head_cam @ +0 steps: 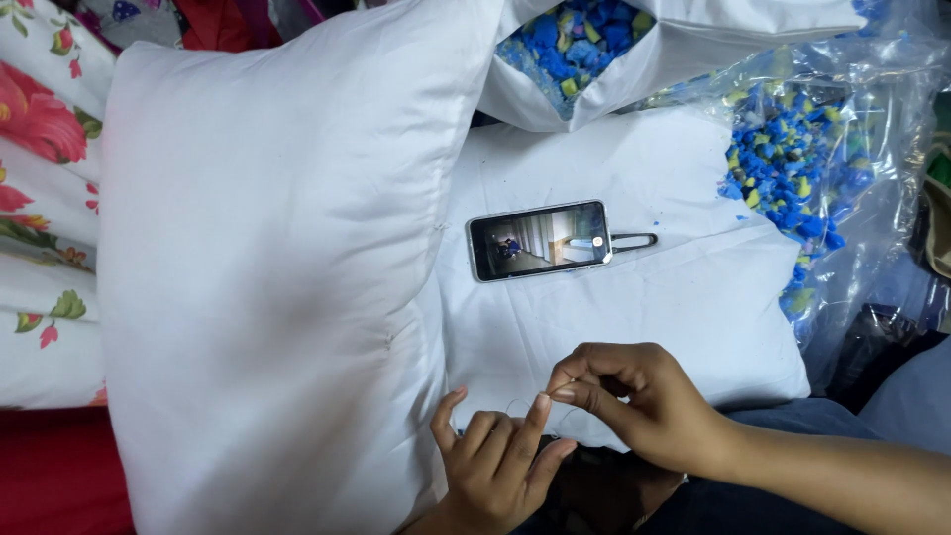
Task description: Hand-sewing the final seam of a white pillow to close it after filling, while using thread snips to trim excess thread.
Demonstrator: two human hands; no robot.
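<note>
Both hands meet at the bottom centre: the right hand (639,401) pinches a thin thread (525,404) between thumb and fingertips, while the left hand (495,461) lies open, its fingers loosely raised beside it. Behind them a smooth white pillow (267,258) fills the left. A phone (538,240) lies mid-frame on another white cushion (654,317). Crinkled clear plastic bag (872,149), upper right, holds blue and yellow foam scraps (792,159). Floral cloth (40,198) edges the far left.
</note>
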